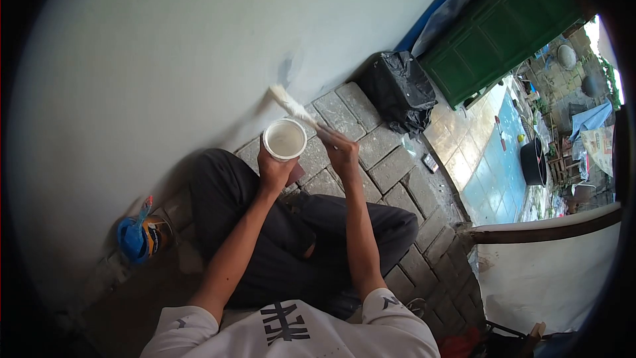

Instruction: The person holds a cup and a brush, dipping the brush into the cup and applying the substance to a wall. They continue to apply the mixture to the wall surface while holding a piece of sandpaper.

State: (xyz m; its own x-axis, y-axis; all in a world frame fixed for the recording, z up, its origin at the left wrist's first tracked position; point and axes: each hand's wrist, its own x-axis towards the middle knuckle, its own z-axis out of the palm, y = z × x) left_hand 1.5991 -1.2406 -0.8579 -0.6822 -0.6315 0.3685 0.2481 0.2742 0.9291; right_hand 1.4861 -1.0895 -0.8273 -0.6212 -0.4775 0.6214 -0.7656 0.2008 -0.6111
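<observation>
My left hand (273, 171) is wrapped round a white plastic tub (285, 139), its round mouth facing up and its inside pale. Beside that hand a flat reddish-brown piece (296, 174) sticks out, perhaps held under the tub. My right hand (342, 154) grips a paintbrush (291, 103) by its handle. The brush's whitish bristles point up and left, right at the white wall (179, 46), just past the tub's rim. Close above the bristle end, a grey patch (285, 69) shows on the wall.
Grey paving blocks (394, 166) cover the floor around my crossed legs. To the left stands a blue and orange can (157, 237) with a brush on it. A black plastic-covered bundle (401, 93) rests near the wall, before a green panelled piece (500, 30). A black tub (532, 162) stands farther right.
</observation>
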